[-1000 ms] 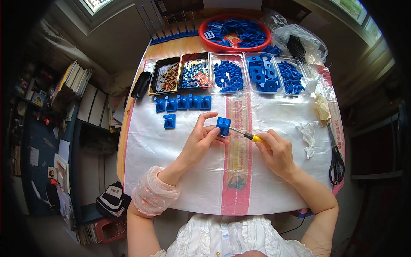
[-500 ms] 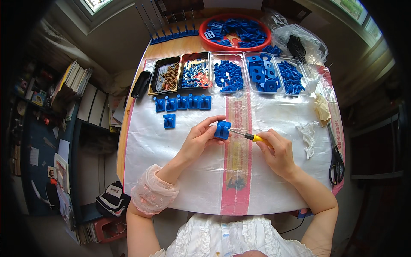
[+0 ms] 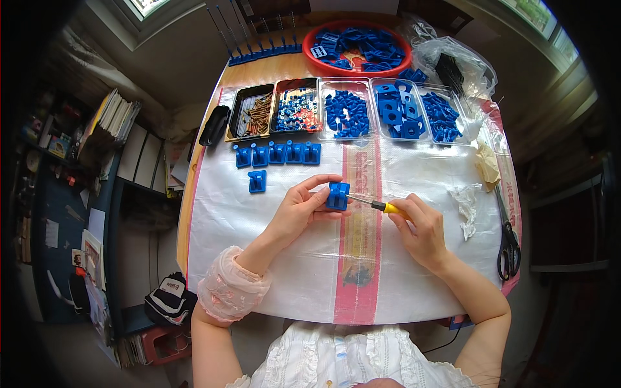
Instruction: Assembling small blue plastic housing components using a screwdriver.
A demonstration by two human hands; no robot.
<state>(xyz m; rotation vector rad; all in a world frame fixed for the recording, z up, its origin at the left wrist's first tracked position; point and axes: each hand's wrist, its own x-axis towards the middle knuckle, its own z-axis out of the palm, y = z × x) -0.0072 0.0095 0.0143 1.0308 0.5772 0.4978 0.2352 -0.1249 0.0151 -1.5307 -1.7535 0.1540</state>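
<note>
My left hand [image 3: 299,208] grips a small blue plastic block [image 3: 337,196] above the middle of the white woven sheet [image 3: 414,278]. My right hand [image 3: 420,227] holds a yellow-handled screwdriver [image 3: 387,207], whose thin metal tip touches the block's right side. A row of several finished blue blocks [image 3: 278,154] lies further back on the sheet, with a single blue block [image 3: 257,182] beneath that row, left of my left hand.
Trays along the back hold brown screws [image 3: 255,114], mixed small parts [image 3: 296,108] and blue pieces [image 3: 347,113]. A red bowl [image 3: 325,63] of blue parts stands behind. Scissors [image 3: 508,240], crumpled paper [image 3: 467,200] and plastic bags [image 3: 456,61] lie at right; a black case [image 3: 215,125] at left.
The block in my left hand has been turned slightly and lowered a little; the screwdriver tip stays against its side. Both hands have barely shifted.
</note>
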